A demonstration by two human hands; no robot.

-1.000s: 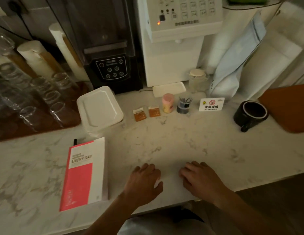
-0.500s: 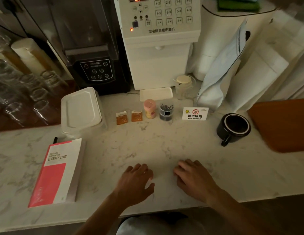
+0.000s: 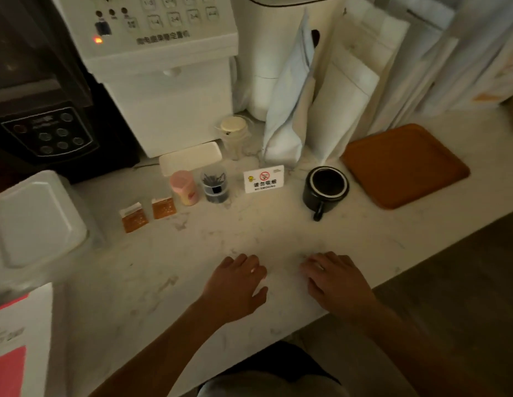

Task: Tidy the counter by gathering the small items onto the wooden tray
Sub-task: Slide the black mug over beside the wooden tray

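The wooden tray lies bare at the right of the marble counter. To its left stands a black mug, then a white no-smoking sign, a small clear jar of dark sticks, a pink-lidded jar and two orange sachets in a row. My left hand and my right hand rest flat on the counter near its front edge, palms down, fingers slightly apart, holding nothing.
White dispenser machine and black appliance stand at the back. White paper bags lean behind the mug. A lidded glass jar, a small white dish, a white container and a red-white book sit leftward.
The view has swung right and closer, so the tray shows more fully and the book slides to the left edge. Both hands stay flat on the counter.
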